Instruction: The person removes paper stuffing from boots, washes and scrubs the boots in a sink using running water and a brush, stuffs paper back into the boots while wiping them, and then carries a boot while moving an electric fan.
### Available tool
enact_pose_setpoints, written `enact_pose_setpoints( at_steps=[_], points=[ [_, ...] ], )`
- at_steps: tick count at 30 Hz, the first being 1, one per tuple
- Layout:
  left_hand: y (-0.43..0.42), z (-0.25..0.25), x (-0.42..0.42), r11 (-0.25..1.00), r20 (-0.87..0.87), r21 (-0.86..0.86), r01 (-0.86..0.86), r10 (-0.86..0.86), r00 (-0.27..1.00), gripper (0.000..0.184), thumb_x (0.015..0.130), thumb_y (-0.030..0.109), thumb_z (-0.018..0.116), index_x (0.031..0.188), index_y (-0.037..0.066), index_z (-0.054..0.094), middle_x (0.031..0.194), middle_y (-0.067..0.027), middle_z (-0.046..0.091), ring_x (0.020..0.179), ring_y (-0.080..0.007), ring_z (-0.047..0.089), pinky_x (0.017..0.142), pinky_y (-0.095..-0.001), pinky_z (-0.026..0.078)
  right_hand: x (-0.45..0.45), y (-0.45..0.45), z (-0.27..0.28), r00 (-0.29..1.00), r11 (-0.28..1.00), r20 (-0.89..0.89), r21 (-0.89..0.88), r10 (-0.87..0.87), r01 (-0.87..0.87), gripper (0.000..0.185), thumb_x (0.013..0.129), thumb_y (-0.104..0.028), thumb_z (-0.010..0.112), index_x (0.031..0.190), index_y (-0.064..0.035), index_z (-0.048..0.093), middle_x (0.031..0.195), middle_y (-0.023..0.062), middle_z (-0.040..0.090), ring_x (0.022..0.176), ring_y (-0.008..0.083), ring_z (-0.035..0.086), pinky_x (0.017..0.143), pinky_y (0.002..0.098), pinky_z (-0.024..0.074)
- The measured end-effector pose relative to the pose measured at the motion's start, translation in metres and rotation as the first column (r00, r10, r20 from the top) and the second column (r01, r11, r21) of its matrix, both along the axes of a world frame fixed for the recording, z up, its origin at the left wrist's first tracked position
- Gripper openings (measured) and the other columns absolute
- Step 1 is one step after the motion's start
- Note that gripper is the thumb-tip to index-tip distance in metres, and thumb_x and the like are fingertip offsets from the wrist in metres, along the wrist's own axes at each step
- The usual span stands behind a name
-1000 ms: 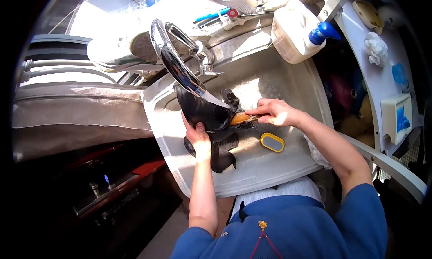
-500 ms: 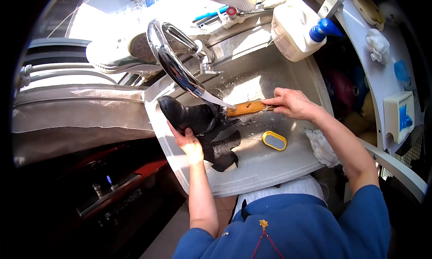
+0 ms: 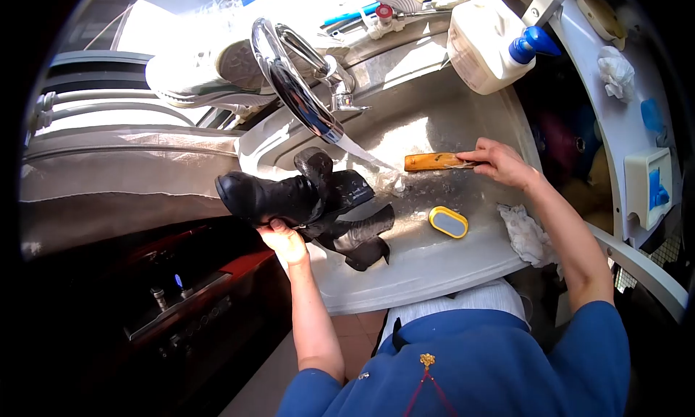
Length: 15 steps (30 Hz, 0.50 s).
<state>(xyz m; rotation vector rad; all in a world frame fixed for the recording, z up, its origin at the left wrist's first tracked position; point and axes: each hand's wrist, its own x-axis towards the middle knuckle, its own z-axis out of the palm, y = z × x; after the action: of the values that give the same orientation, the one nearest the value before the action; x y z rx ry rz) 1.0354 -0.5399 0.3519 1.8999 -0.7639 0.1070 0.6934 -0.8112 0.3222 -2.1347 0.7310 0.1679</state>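
My left hand (image 3: 284, 241) grips a black boot (image 3: 264, 198) from below, at the left side of the sink (image 3: 405, 290). The toe points left past the rim and the open shaft lies over the basin. A second black boot (image 3: 358, 232) rests beneath it in the sink. My right hand (image 3: 503, 163) is closed on the end of a wooden brush (image 3: 434, 161), apart from the boot; its bristles are hidden. Water runs from the chrome faucet (image 3: 297, 91) into the basin between boot and brush. A yellow-rimmed oval item (image 3: 449, 222) lies on the basin floor.
A white bottle with a blue pump (image 3: 485, 44) stands at the back right rim. A pale shoe (image 3: 210, 77) sits behind the sink at left. Crumpled white material (image 3: 525, 236) is at the right rim. A white shelf (image 3: 590, 62) holds a soap dish (image 3: 648, 189).
The held boot has moved left, out from under the faucet, and its shaft now shows. The brush has come away from the boot, up and to the right.
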Motion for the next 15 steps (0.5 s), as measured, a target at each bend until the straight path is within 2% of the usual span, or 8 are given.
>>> enact_pose_setpoints(
  at_steps=[4,6,8,9,10,12,14,15],
  points=[
    [-0.009,0.002,-0.01,0.997,-0.126,-0.077,0.007,-0.017,0.992,0.079,0.083,0.06,0.056,0.123,-0.007,0.042,0.114,-0.0137,0.056,0.102,-0.022,0.054,0.093,-0.0342,0.04,0.033,0.021,0.022,0.982,0.999,0.186,0.029,0.022,-0.028,0.044,0.08,-0.015,0.067,0.121,-0.0259,0.061,0.088,0.0044,0.05,0.086,0.0221,0.054,0.077,0.037,0.0441],
    [-0.017,0.002,-0.021,0.992,-0.084,-0.023,0.123,-0.125,0.989,0.075,0.09,0.06,0.044,0.122,-0.008,0.044,0.115,-0.0187,0.056,0.102,-0.0269,0.054,0.092,-0.0362,0.041,0.052,0.035,0.024,0.956,0.995,0.288,0.065,0.057,-0.08,0.044,0.081,-0.017,0.066,0.123,-0.0262,0.06,0.088,0.0046,0.05,0.087,0.0228,0.054,0.077,0.0372,0.0443],
    [-0.019,0.005,-0.024,0.991,-0.04,-0.002,0.131,-0.131,0.991,0.074,0.089,0.061,0.045,0.119,-0.007,0.046,0.112,-0.017,0.057,0.1,-0.0265,0.055,0.091,-0.0358,0.042,0.052,0.044,0.005,0.934,0.989,0.337,0.041,0.118,-0.14,0.05,0.076,-0.009,0.068,0.124,-0.0235,0.06,0.089,0.0053,0.05,0.085,0.023,0.053,0.076,0.035,0.0443],
    [-0.018,0.008,-0.021,0.983,-0.047,-0.014,0.181,-0.181,0.982,0.074,0.089,0.061,0.045,0.118,-0.007,0.047,0.11,-0.0166,0.058,0.098,-0.0265,0.055,0.09,-0.0359,0.042,0.042,0.044,-0.003,0.964,0.994,0.255,0.046,0.082,-0.096,0.05,0.076,-0.009,0.068,0.123,-0.0238,0.06,0.089,0.0049,0.051,0.085,0.0233,0.054,0.077,0.0353,0.0444],
    [-0.018,0.009,-0.018,0.974,-0.049,-0.031,0.223,-0.224,0.973,0.074,0.089,0.062,0.044,0.117,-0.007,0.048,0.107,-0.0162,0.059,0.097,-0.0264,0.056,0.088,-0.0361,0.043,0.03,0.036,-0.008,0.961,0.994,0.26,0.038,0.091,-0.105,0.05,0.076,-0.009,0.068,0.123,-0.0238,0.06,0.089,0.0049,0.051,0.085,0.0233,0.054,0.077,0.0353,0.0444],
    [-0.004,0.007,-0.003,0.983,-0.015,0.08,0.168,-0.167,0.986,0.074,0.091,0.061,0.041,0.114,-0.008,0.048,0.104,-0.0165,0.059,0.092,-0.0254,0.056,0.084,-0.0352,0.045,0.002,0.031,-0.015,0.998,0.998,-0.041,-0.043,0.04,-0.042,0.049,0.078,-0.009,0.067,0.124,-0.0243,0.059,0.089,0.0047,0.051,0.084,0.0234,0.053,0.077,0.0342,0.0444],
    [-0.014,0.01,-0.006,0.999,0.018,0.011,0.042,-0.042,0.999,0.072,0.093,0.06,0.038,0.114,-0.009,0.047,0.104,-0.0172,0.058,0.092,-0.0258,0.056,0.085,-0.0352,0.045,-0.014,0.029,-0.008,0.998,0.998,-0.015,-0.002,-0.055,0.055,0.049,0.079,-0.008,0.065,0.124,-0.0225,0.059,0.089,0.0047,0.051,0.084,0.0224,0.053,0.077,0.033,0.0443],
    [-0.013,0.006,-0.006,0.999,-0.065,0.006,0.035,-0.034,0.997,0.074,0.089,0.061,0.044,0.116,-0.008,0.045,0.107,-0.0161,0.057,0.096,-0.0246,0.056,0.087,-0.0348,0.044,-0.017,0.029,-0.002,0.99,0.989,0.007,0.041,-0.141,0.141,0.048,0.079,-0.007,0.064,0.125,-0.0207,0.059,0.089,0.0048,0.051,0.083,0.0214,0.053,0.077,0.0318,0.0442]
  ],
)
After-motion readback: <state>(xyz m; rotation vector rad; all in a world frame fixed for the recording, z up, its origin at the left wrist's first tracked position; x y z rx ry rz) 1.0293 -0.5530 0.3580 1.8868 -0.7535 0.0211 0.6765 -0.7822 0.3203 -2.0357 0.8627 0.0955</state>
